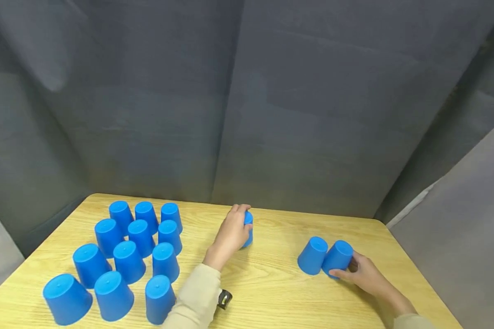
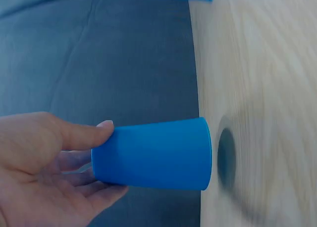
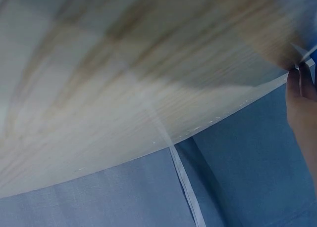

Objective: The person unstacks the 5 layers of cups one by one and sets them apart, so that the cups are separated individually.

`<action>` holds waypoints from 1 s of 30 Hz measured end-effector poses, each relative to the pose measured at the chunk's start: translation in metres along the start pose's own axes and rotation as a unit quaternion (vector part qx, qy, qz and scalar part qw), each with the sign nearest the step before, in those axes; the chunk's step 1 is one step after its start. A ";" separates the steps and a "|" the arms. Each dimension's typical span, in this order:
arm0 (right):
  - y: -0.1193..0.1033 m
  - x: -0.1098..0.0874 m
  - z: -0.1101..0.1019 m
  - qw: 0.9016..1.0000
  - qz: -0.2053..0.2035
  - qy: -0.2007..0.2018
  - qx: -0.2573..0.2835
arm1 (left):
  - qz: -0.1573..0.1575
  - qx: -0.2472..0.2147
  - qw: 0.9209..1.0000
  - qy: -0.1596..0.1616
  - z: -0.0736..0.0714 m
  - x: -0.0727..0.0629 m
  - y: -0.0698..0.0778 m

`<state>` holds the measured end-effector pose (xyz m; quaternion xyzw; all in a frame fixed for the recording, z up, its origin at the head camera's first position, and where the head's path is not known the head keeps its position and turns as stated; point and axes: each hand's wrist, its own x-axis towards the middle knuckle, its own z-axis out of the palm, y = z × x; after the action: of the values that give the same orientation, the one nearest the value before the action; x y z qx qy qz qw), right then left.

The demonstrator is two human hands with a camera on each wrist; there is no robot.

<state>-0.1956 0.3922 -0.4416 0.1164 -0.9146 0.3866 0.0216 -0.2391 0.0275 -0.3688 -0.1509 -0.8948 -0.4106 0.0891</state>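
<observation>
My left hand (image 1: 229, 235) grips an upside-down blue cup (image 1: 249, 230) near the table's far middle. In the left wrist view the thumb and fingers hold that cup (image 2: 153, 155) around its closed end, and its rim is a little off the wood, over its shadow. On the right, my right hand (image 1: 366, 274) holds another upside-down blue cup (image 1: 338, 257) between thumb and fingers, low on its side. A third blue cup (image 1: 313, 256) stands right beside it on the left. The right wrist view catches only part of the right hand (image 3: 303, 101), at the edge.
Several upside-down blue cups (image 1: 128, 262) stand in rows on the left of the wooden table (image 1: 271, 292). Grey cloth (image 1: 304, 114) hangs behind the table and along its sides. A small black object (image 1: 224, 299) shows at the left sleeve.
</observation>
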 end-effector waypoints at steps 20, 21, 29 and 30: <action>0.008 -0.010 -0.009 0.999 0.034 0.006 -0.011 | -0.117 0.093 0.979 0.140 -0.012 0.010 -0.046; 0.008 -0.009 -0.009 0.999 0.036 0.006 -0.013 | -0.122 0.093 0.978 0.143 -0.013 0.010 -0.047; 0.009 -0.010 -0.009 0.999 0.037 0.009 -0.022 | -0.123 0.097 0.976 0.150 -0.015 0.010 -0.049; 0.009 -0.010 -0.010 0.999 0.036 0.009 -0.021 | -0.113 0.097 0.977 0.153 -0.015 0.011 -0.047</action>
<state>-0.1879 0.4072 -0.4426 0.0791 -0.9260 0.3687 0.0185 -0.2648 -0.0111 -0.3896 0.0257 -0.9175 -0.3474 0.1922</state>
